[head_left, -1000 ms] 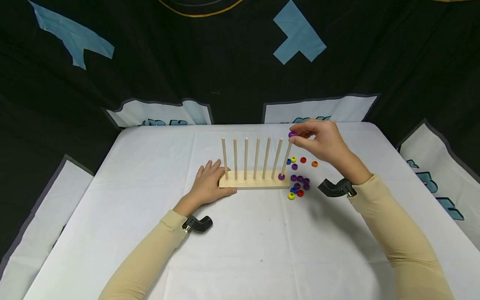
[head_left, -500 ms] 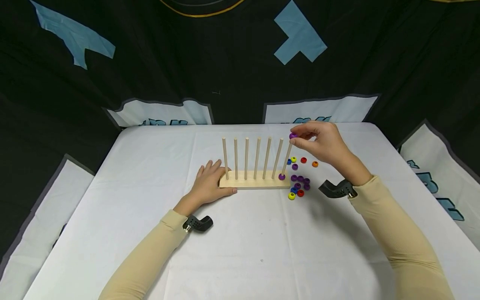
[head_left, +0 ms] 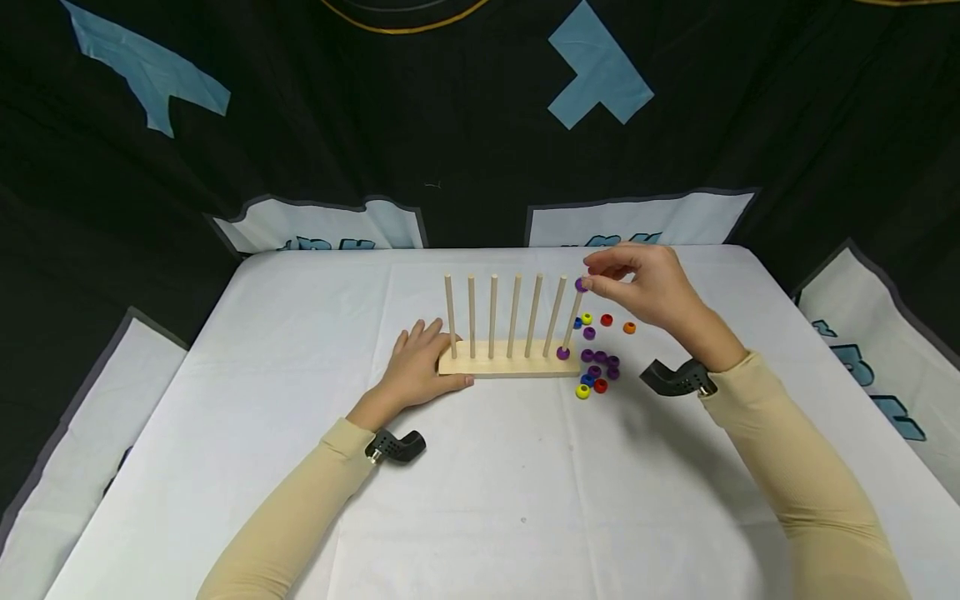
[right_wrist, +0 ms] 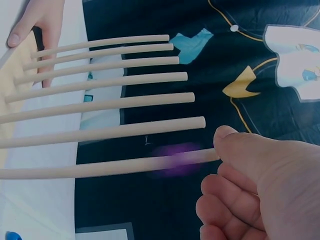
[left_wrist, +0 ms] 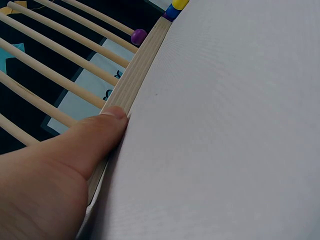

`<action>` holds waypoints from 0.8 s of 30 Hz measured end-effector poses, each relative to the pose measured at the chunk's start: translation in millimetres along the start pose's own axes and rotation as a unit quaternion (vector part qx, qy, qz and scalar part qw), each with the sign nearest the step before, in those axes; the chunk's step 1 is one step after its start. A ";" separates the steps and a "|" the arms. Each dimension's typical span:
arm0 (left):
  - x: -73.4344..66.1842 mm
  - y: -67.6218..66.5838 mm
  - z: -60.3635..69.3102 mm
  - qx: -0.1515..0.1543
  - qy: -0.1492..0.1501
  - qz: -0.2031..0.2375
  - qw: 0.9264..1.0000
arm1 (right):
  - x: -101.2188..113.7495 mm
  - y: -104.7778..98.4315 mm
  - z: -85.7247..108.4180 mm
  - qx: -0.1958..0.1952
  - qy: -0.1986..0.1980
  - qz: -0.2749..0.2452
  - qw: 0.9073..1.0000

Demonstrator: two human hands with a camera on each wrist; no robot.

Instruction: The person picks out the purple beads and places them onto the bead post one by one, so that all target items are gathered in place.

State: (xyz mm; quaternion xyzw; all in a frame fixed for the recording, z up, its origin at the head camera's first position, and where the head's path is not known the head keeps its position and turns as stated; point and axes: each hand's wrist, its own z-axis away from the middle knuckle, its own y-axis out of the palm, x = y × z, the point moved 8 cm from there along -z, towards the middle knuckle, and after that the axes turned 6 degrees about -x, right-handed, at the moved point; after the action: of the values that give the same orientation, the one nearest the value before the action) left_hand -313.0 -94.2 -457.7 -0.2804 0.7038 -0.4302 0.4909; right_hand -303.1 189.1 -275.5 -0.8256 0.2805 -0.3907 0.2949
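A pale wooden peg rack [head_left: 510, 369] stands on the table with a row of upright pegs. My left hand [head_left: 420, 367] holds its left end, the thumb along the front edge and the other fingers spread at the side and back. At the tip of the rightmost peg is my right hand [head_left: 637, 279], thumb and index finger slightly apart. A purple bead [head_left: 581, 285] is threaded on that peg just below the fingertips; the right wrist view shows it as a purple blur [right_wrist: 177, 159], clear of the fingers. Another purple bead [head_left: 563, 353] sits at the peg's foot.
Loose purple beads [head_left: 600, 357] lie right of the rack. Among them are yellow [head_left: 582, 392], red [head_left: 601, 386] and blue beads [head_left: 587, 381]. An orange bead [head_left: 629, 328] lies farther right. White cloth covers the table [head_left: 465, 500]; a black curtain [head_left: 450, 125] hangs behind.
The purple bead has left the right fingertips and slipped a little way down the rightmost peg. My right hand has barely moved; the left hand stays on the rack.
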 end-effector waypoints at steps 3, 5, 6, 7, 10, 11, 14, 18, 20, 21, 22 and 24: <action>-0.1 0.3 0.0 0.001 -0.001 0.000 1.000 | -1.6 -2.8 0.9 -0.004 -0.003 0.006 1.000; -0.3 0.0 0.3 0.002 -0.001 0.000 1.000 | -2.7 -4.3 1.3 -0.006 -0.003 0.007 1.000; -0.3 -0.1 0.2 0.002 -0.002 0.000 1.000 | -3.3 -4.5 1.5 -0.006 -0.004 0.008 1.000; -0.1 0.1 0.0 0.002 -0.002 0.000 1.000 | -4.0 -4.7 1.6 -0.005 -0.001 0.007 1.000; 0.3 0.2 -0.2 0.002 -0.002 0.000 1.000 | -5.5 -4.8 2.0 -0.003 0.008 0.007 1.000; 0.5 0.2 -0.3 0.003 -0.002 0.000 1.000 | -5.9 -4.5 2.0 -0.002 0.010 0.007 1.000; 1.0 0.7 -0.5 0.003 -0.002 0.000 1.000 | -6.6 -4.0 2.3 0.000 0.014 0.007 1.000; 1.1 1.1 -0.7 0.003 -0.002 -0.002 1.000 | -6.8 -3.4 3.1 0.001 0.008 0.006 1.000; 0.8 1.0 -0.7 0.002 -0.001 -0.001 1.000 | -8.6 -2.9 4.4 0.003 0.012 0.004 1.000; 0.7 0.6 -0.5 0.001 -0.001 0.000 1.000 | -9.7 -2.6 4.9 0.004 0.015 0.003 1.000; 0.5 0.3 -0.3 0.001 -0.001 0.001 1.000 | -11.1 -2.2 5.6 0.005 0.018 0.002 1.000; 0.7 0.2 -0.3 0.001 -0.002 0.002 1.000 | -14.3 -1.2 7.3 0.006 0.025 0.000 1.000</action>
State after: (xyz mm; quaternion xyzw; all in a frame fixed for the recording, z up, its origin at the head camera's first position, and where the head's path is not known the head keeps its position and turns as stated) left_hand -313.6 -94.6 -458.1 -0.2790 0.7032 -0.4291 0.4935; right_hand -304.5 201.8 -285.3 -0.8137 0.2860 -0.4128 0.2926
